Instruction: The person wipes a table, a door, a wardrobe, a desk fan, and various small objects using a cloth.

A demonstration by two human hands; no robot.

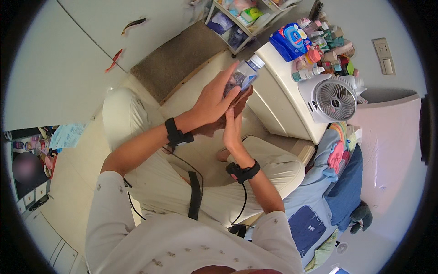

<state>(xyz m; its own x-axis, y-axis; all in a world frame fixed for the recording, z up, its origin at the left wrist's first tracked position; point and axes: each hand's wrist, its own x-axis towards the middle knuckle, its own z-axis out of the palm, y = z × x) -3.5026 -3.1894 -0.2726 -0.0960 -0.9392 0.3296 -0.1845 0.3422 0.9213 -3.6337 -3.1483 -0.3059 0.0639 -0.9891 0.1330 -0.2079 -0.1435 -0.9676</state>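
Note:
My left hand (217,94) is wrapped round a clear plastic bottle (247,73) with a white cap, tilted up to the right, with something dark visible inside or behind its wall. Under the bottle, a reddish-brown cloth (243,99) hangs down towards my left wrist. My right hand (233,132) presses its fingers against the cloth from below; whether it grips the cloth is hard to see. Both wrists wear black straps with small modules.
To the right stands a white cabinet (285,99) bearing a fan (330,99), a blue packet (291,41) and several cosmetic bottles. Behind are a white trolley (251,34) and a brown mat (181,58). A bed with blue bedding (314,195) lies at the right; cables hang from both wrists.

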